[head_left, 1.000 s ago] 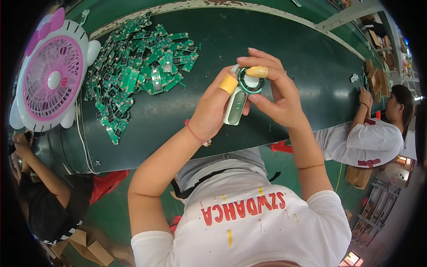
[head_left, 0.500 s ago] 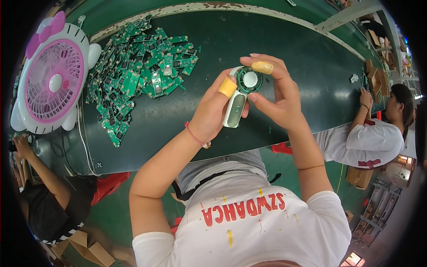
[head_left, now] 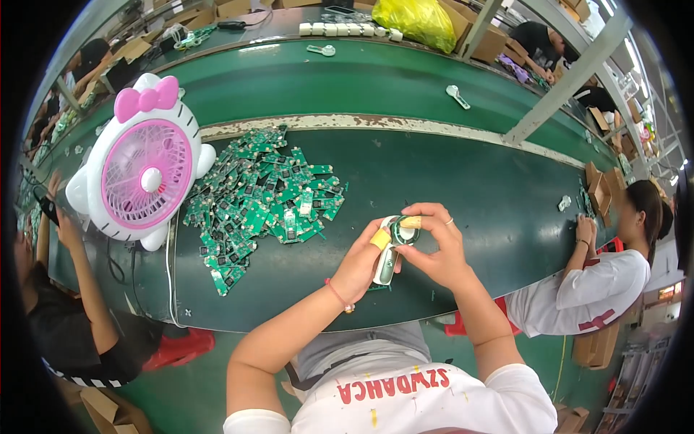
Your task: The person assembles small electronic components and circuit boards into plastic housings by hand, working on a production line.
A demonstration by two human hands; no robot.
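Note:
A small handheld fan [head_left: 385, 269], with a pale green and white handle and a dark green round head, is held between my hands above the front part of the dark table [head_left: 463, 188]. My left hand [head_left: 356, 271] is closed around the handle's side, its thumb wrapped in yellow tape. My right hand [head_left: 444, 253] grips the round head, taped finger on the far rim and thumb on the near one. The fingers partly cover the head. To the left lies a heap of green circuit boards [head_left: 267, 192].
A pink and white desk fan [head_left: 148, 163] stands left of the heap, its white cable [head_left: 172, 282] running down the table. Beyond the ledge, a green belt [head_left: 376, 79] carries two white fan-shaped pieces. A yellow bag [head_left: 416, 22] lies farther back. People sit at both sides.
The view has tilted up, so the belt and far side now show and my hands appear lower. Both hands still hold the handheld fan; its round head is now more covered.

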